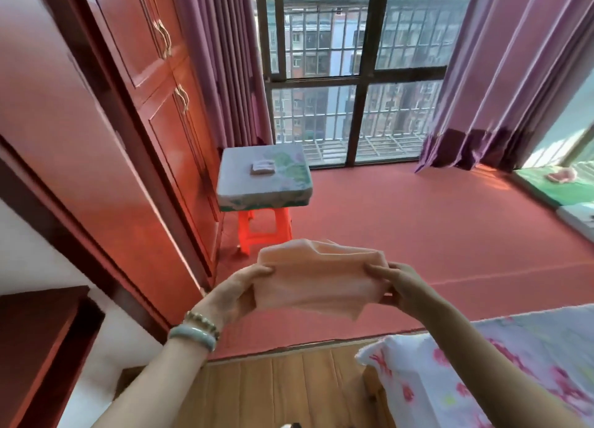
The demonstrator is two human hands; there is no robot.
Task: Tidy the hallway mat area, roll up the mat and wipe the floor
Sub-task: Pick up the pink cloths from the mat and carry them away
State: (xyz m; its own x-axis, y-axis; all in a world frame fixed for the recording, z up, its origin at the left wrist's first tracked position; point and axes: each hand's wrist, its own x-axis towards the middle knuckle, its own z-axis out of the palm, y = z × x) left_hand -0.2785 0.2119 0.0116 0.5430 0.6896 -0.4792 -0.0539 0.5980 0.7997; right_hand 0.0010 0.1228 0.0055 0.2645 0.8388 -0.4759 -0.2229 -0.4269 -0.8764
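A pale peach cloth (318,281) is stretched between both hands in front of me, above the floor. My left hand (238,291) pinches its left edge, with two bracelets on that wrist. My right hand (397,286) grips the right edge. Below and beyond the cloth lies a wide red mat (418,235) that covers the floor up to the window. A strip of wooden floor (283,386) shows at the near edge of the mat.
An orange plastic stool (265,230) stands at the mat's left, with a grey cushion (263,178) and a small folded item on top. A red wooden wardrobe (151,132) runs along the left. A flowered bed (482,373) is at lower right; purple curtains frame the barred window.
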